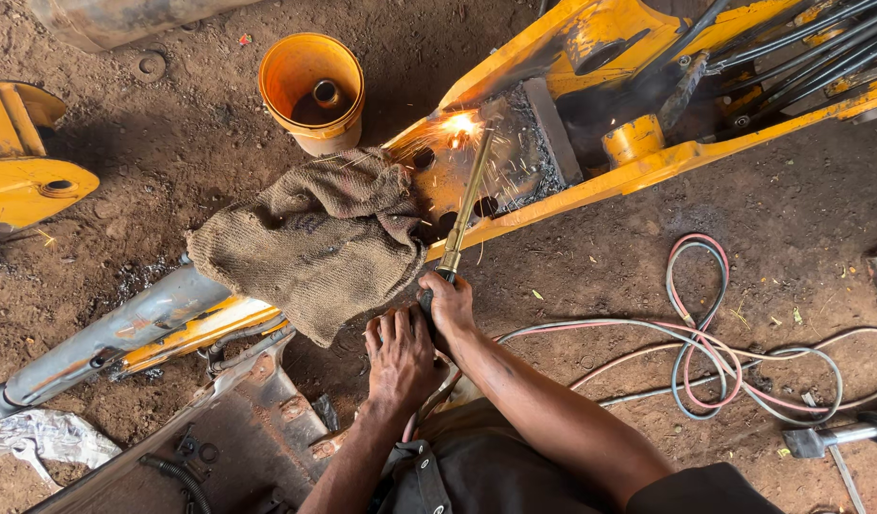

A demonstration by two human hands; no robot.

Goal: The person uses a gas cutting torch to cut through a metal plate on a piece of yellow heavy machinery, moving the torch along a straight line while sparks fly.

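1. Yellow machine part (24, 176), far left: lies on the dirt floor (219, 143), well apart from the work.
2. Grey hydraulic cylinder (105, 338), lower left: runs along the floor under the low end of the yellow boom (648, 167).
3. Burlap sack (310, 243): draped over the boom, just beside the heated zone, its right edge close to the sparks.
4. Orange bucket (313, 90): stands upright on the floor behind the sack, with a small round object inside.
5. Left hand (400, 357): fingers curled shut around the lower body of the cutting torch (462, 205), steadying it from below.
6. Right hand (448, 305): fingers gripping the torch handle just above the left hand.
7. Torch tip and flame (460, 124): the brass tube slants up from the hands to a grey steel plate (500, 152) on the boom, where a bright spot throws sparks. Judged step: flame cutting or heating of the plate is under way, mid-pass.
8. Next move, as judged: a slow, steady travel of the tip along the plate, with the sparks kept clear of the sack.
9. Gas hoses (705, 333), right: red and blue-grey lines loop over the floor towards the hands; slack appears ample.
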